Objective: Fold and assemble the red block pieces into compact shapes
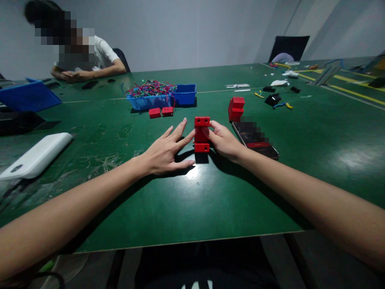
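Observation:
In the middle of the table stands an upright red block (201,135) with small dark holes in its top and bottom parts; whether it is one piece or several stacked together I cannot tell. My right hand (226,140) grips it from the right, the thumb on its near face and the fingers behind. To the left, my left hand (165,151) is spread out, one fingertip against or very close to the block's left side. Beyond my right hand are another upright red piece (236,108) and a phone (252,138).
A blue bin (140,103) with tangled wires stands beside a second blue bin (185,94). Two small red boxes (155,112) lie before them. On the left is a white device (39,156). Pliers (282,105) and scraps lie far right. Another person (104,60) sits across the table.

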A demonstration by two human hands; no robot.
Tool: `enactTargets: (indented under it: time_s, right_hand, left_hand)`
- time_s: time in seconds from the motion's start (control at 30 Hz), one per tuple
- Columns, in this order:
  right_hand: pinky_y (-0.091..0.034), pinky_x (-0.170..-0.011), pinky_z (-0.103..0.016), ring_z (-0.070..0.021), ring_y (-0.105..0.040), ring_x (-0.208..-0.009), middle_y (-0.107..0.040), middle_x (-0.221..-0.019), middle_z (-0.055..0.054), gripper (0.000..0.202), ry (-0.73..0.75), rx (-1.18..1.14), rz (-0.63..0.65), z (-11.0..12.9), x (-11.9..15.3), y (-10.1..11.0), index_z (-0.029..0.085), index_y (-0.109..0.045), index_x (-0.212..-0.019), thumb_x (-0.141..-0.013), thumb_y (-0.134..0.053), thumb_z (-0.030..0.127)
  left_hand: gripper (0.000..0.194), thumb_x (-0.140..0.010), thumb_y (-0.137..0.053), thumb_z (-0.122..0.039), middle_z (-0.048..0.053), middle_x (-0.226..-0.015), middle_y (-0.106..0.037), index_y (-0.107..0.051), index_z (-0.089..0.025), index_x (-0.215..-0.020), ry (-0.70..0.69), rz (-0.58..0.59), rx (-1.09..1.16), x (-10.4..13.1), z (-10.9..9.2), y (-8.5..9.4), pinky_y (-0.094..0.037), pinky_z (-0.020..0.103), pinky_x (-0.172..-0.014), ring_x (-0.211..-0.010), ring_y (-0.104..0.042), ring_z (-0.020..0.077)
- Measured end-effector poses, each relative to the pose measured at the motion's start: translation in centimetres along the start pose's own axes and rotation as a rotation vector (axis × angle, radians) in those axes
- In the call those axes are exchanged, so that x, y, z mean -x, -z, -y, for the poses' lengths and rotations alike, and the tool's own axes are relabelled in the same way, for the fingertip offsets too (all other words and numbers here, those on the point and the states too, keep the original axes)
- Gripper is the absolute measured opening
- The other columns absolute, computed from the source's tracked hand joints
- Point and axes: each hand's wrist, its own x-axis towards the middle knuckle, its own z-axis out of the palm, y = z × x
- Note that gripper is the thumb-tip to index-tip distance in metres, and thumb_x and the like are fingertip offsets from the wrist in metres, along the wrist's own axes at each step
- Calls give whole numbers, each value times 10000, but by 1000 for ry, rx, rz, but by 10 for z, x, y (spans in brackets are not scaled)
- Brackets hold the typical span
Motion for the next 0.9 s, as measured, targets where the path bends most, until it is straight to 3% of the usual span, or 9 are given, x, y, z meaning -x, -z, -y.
enactTargets:
  time_s: [0.4,0.9]
  right_hand:
    - [-524,-748,-314,-149,-659,-725,-714,-822,4,232,-35,8,17,3,3,-1,197,-536,-1089,-935,-621,347]
    - [-522,-754,-305,-146,-678,-762,-729,-882,3,182,-28,28,22,5,3,-2,196,-529,-1112,-969,-566,303]
  left_hand:
    - [924,-926,-524,-646,184,-1679,128,-74,-242,-1624,-8,2,32,0,1,0,-231,646,-1211,-1553,-100,412]
    - [907,-943,-528,-612,161,-1678,165,-31,-272,-1622,-5,28,72,0,1,1,-219,644,-1216,-1558,-49,413]
